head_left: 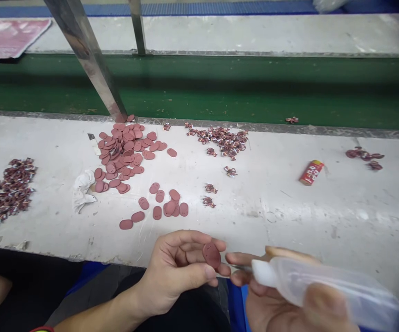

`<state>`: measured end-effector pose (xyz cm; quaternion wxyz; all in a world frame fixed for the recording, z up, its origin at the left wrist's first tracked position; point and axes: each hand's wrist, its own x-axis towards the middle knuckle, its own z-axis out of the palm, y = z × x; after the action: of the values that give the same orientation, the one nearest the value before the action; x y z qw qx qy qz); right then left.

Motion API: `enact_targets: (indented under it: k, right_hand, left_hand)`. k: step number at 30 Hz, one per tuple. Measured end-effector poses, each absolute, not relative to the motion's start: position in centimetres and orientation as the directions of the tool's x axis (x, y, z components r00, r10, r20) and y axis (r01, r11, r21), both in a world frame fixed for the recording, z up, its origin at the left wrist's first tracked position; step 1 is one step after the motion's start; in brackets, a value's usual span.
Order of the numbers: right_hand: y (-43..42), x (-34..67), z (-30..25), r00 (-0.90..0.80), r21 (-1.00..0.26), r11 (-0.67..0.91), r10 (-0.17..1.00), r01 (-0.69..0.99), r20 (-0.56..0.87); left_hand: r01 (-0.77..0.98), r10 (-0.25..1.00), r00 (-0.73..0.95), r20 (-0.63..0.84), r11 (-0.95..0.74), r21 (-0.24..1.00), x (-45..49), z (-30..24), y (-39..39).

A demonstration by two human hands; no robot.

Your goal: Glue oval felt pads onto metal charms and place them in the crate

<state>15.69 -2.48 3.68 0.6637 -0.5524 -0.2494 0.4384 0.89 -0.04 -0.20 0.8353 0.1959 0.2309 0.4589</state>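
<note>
Left hand pinches a reddish oval disc near its edges, apparently keeping its face exposed; right hand grips a clear squeeze bottle, thin nozzle just beside the disc. Loose discs crowd the counter below a metal post, an obstacle there; small bundles lie nearby.

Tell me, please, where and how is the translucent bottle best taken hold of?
Grip the translucent bottle by its broad body, behind the white cap, probably best from the right, where the right hand holds it. Its narrow tip points left, toward the oval disc in the left hand, so that end should be left free.
</note>
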Motion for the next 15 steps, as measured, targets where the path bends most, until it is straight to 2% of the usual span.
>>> enact_targets:
  k: [3,5,6,8,9,11,15]
  right_hand:
    - [-1.1,17.3,2.8,0.337,-0.732,-0.179,0.799,-0.657,-0.498]
    - [-0.6,18.0,1.6,0.150,-0.483,-0.276,0.725,-0.831,-0.672]
    - [-0.6,18.2,0.9,0.047,-0.358,-0.299,0.707,-0.885,-0.706]
    - [-0.7,18.4,-0.6,-0.121,-0.169,-0.324,0.709,-0.931,-0.695]
    - [-0.8,18.4,-1.3,-0.171,-0.117,-0.329,0.725,-0.937,-0.667]
    - [-1.0,18.4,-2.3,-0.221,-0.073,-0.335,0.754,-0.939,-0.618]
    - [-2.1,18.4,-3.3,-0.230,-0.079,-0.350,0.752,-0.934,-0.618]
  left_hand:
    - [-0.668,0.856,0.457,-0.241,0.510,0.542,0.6,0.0,0.2]
    - [-0.670,0.856,0.450,-0.253,0.512,0.538,0.6,0.2,0.4]
    - [-0.673,0.857,0.450,-0.252,0.511,0.535,0.5,0.4,0.6]
    - [-0.671,0.852,0.451,-0.265,0.520,0.528,0.6,0.7,0.8]
    - [-0.672,0.848,0.451,-0.278,0.527,0.521,0.6,0.8,1.0]
    - [-0.671,0.838,0.445,-0.316,0.546,0.502,0.6,0.8,1.2]
    - [-0.655,0.810,0.398,-0.431,0.579,0.485,0.2,0.6,1.9]
